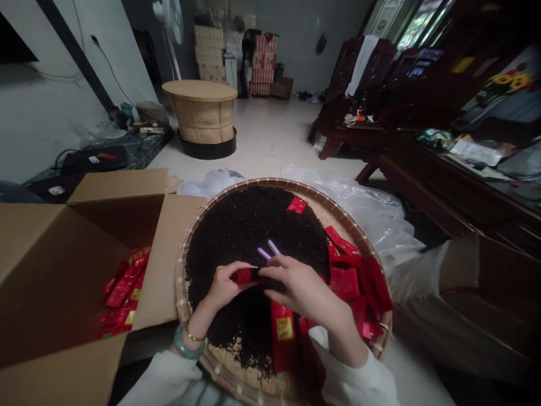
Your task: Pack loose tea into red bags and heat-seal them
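Note:
My left hand (225, 286), with a green bangle and a gold bracelet at the wrist, grips a small red packet (242, 276) above the tray. Curled at the packet's dark end is my right hand (296, 285); what lies between its fingers is hidden. Dark loose leaves, like tea (236, 225), cover much of the round woven tray (186, 237). Two purple rod-like handles (264, 254) stick out just beyond my right fingers. A flat red pouch with a gold label (284, 332) lies below my right hand, and more red pouches (344, 282) are heaped at the tray's right side.
An open cardboard box (156, 270) with red packets inside stands at left. One red packet (296, 205) rests on the leaves' far edge. Clear plastic bags (372, 208) lie behind the tray; another carton (499, 282) is at right. Farther off stands a round wooden-topped stool (200, 90).

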`<state>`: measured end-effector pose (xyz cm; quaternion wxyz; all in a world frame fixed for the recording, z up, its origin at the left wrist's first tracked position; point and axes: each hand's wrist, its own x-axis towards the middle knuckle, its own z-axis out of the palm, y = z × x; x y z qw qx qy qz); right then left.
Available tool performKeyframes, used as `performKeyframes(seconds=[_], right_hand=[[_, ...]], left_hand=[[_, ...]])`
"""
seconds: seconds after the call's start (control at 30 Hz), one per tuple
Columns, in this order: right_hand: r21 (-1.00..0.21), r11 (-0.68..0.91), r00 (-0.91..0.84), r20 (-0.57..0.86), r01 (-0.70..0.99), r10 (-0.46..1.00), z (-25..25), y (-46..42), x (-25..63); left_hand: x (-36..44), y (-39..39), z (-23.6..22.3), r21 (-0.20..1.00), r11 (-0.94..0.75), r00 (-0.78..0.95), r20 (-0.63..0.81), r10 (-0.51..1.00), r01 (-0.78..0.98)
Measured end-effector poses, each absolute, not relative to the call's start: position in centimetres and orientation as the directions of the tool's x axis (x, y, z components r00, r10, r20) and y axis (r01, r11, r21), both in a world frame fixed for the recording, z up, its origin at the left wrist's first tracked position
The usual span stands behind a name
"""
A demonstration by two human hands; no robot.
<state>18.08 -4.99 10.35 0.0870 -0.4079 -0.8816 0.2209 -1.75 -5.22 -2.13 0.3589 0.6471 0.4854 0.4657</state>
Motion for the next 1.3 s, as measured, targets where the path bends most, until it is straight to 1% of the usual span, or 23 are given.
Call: performKeyframes(seconds=[0.07,0.13,0.23,0.33,0.43,0.5,0.57,0.63,0.77,0.9,0.97,1.03,1.1,1.23,1.3], right_hand=[[-0.403,0.534,-0.622,-0.119,0.743,0.774,9.9,-4.9,17.3],[-0.390,0.503,-0.594,-0.155,0.771,0.790,9.5,-4.5,16.6],[-0.426,0.521,-0.624,-0.144,0.740,0.768,8.9,-3.7,16.1],[-0.449,0.549,-0.652,-0.107,0.705,0.750,8.7,-3.4,16.2],[-0.476,0.507,-0.602,-0.062,0.719,0.796,8.9,-3.5,16.3],[-0.461,0.476,-0.561,-0.059,0.749,0.826,9.0,-3.6,16.3],[-0.427,0.486,-0.566,-0.076,0.762,0.821,8.9,-3.5,16.1],[-0.435,0.523,-0.616,-0.098,0.733,0.782,8.4,-3.2,16.0],[-0.549,0.528,-0.688,-0.124,0.648,0.715,6.6,-2.3,15.9],[-0.618,0.516,-0.718,-0.117,0.593,0.686,5.4,-1.9,16.1],[-0.636,0.503,-0.692,-0.067,0.585,0.719,5.2,-2.0,16.2],[-0.657,0.471,-0.628,-0.003,0.588,0.778,5.2,-2.1,16.2],[-0.674,0.453,-0.593,0.028,0.583,0.805,5.0,-2.1,16.1],[-0.700,0.471,-0.655,0.006,0.537,0.756,4.1,-1.9,15.9],[-0.733,0.451,-0.648,0.018,0.509,0.761,3.6,-1.9,15.9]], left_hand=[[-1.7,-5.2,-2.6,0.945,-0.192,0.050,0.185,0.981,0.265],[-1.7,-5.1,-2.9,0.976,-0.104,0.063,0.094,0.994,0.189],[-1.6,-5.0,-2.7,0.997,-0.003,0.126,-0.006,0.992,0.074],[-1.5,-5.0,-2.1,0.999,0.048,0.137,-0.046,0.989,-0.010],[-1.5,-4.9,-1.5,0.994,0.080,0.109,-0.072,0.991,-0.070],[-1.4,-4.9,-1.3,0.992,0.084,0.092,-0.076,0.993,-0.095],[-1.3,-4.9,-1.2,0.991,0.088,0.101,-0.078,0.992,-0.101],[-1.2,-4.9,-1.1,0.992,0.101,0.114,-0.091,0.989,-0.079],[-1.0,-5.0,-1.0,0.992,0.124,0.096,-0.122,0.988,-0.018],[-0.9,-5.0,-0.9,0.989,0.144,0.075,-0.142,0.987,-0.034],[-0.9,-4.9,-0.9,0.986,0.158,0.061,-0.154,0.986,-0.055],[-0.9,-4.9,-0.8,0.981,0.173,0.050,-0.169,0.984,-0.085],[-0.8,-4.9,-0.8,0.979,0.179,0.040,-0.175,0.984,-0.102],[-0.8,-5.0,-0.8,0.981,0.178,0.027,-0.176,0.984,-0.082],[-0.8,-5.0,-0.7,0.978,0.187,0.022,-0.186,0.982,-0.087]])
